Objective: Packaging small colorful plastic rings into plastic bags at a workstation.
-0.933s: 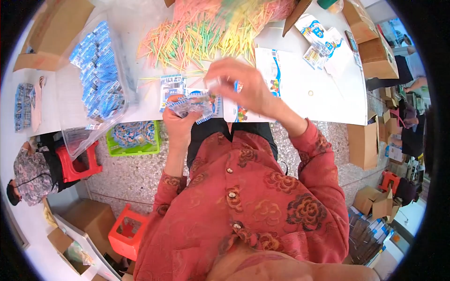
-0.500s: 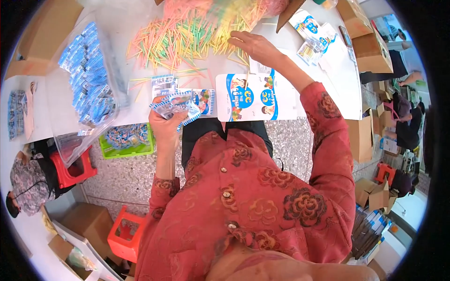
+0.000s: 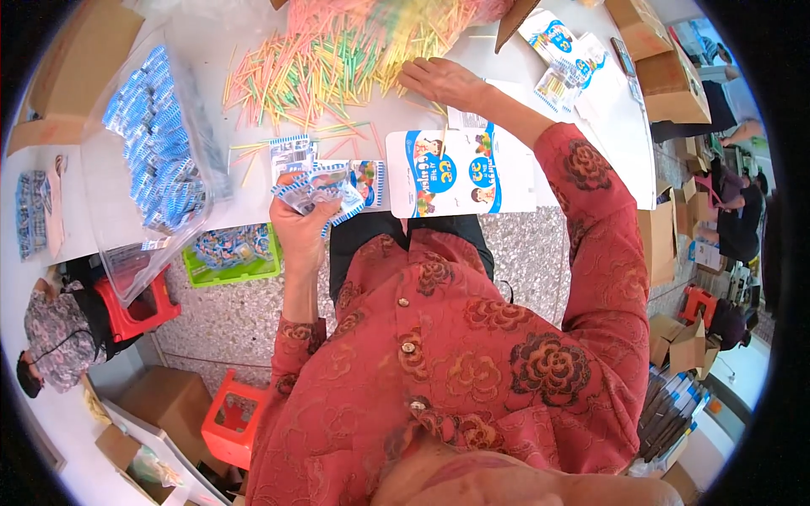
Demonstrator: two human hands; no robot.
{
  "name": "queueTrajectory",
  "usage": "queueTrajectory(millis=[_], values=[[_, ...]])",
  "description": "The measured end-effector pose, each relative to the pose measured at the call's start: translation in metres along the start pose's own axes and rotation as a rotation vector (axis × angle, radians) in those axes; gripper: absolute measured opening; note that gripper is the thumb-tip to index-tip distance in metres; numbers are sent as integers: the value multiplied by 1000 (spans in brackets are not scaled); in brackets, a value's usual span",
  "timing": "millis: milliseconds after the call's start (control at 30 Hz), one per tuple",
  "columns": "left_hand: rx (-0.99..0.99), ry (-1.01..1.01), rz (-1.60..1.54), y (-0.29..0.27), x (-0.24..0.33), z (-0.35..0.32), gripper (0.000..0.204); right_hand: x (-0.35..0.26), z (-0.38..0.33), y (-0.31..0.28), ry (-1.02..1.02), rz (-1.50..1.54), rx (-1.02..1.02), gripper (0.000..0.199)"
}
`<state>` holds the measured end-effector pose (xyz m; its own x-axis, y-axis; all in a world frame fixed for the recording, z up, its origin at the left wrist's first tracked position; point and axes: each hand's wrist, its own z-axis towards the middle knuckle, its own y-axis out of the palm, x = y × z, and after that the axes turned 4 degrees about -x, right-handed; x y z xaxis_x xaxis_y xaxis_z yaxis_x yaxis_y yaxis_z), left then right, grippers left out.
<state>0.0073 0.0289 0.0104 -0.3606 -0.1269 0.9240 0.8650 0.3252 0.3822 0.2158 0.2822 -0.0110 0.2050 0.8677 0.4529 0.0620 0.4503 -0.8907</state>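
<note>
At far left a person in a floral top (image 3: 63,333) sits by a red plastic stool (image 3: 135,325); above, a brown cardboard box (image 3: 84,67) stands at the upper-left end of the white bench (image 3: 620,164). Next comes a clear plastic tub (image 3: 105,221) heaped with small blue-and-white striped packets (image 3: 156,156), jutting past the near edge, with a bright green plastic crate (image 3: 240,277) of more packets lower down beside it. The left hand (image 3: 297,226) has its grip closed on a crinkled, shiny blue-edged packet (image 3: 319,185), just over others lying on the bench. Beyond, a loose pile of thin pink, yellow and green sticks (image 3: 312,76) spreads across the bench. A flat white printed sheet (image 3: 516,181) lies between the left hand and the right forearm. The right hand (image 3: 443,83) rests at the pile's right edge, fingers bent down; whether its grip holds a stick cannot be told. Further right lie white-and-blue printed pouches (image 3: 553,42), then brown cartons (image 3: 675,88) beside the bench.
</note>
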Motion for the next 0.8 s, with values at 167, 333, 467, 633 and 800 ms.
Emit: queueTrajectory(millis=[167, 333, 467, 633, 800], values=[[2, 5, -21, 1, -1, 0, 44, 5, 2, 5, -59, -40, 178, 24], [-10, 13, -12, 2, 2, 0, 42, 7, 2, 0, -23, 26, 79, 23], [8, -8, -19, 4, 3, 0, 41, 12, -2, -5, 92, 221, 64, 24], [-1, -16, -31, 3, 2, 1, 43, 12, -1, -24, 388, 628, 327, 10], [-9, -55, -50, 1, 0, 1, 47, 11, -2, -53, 770, 1212, 183, 22]])
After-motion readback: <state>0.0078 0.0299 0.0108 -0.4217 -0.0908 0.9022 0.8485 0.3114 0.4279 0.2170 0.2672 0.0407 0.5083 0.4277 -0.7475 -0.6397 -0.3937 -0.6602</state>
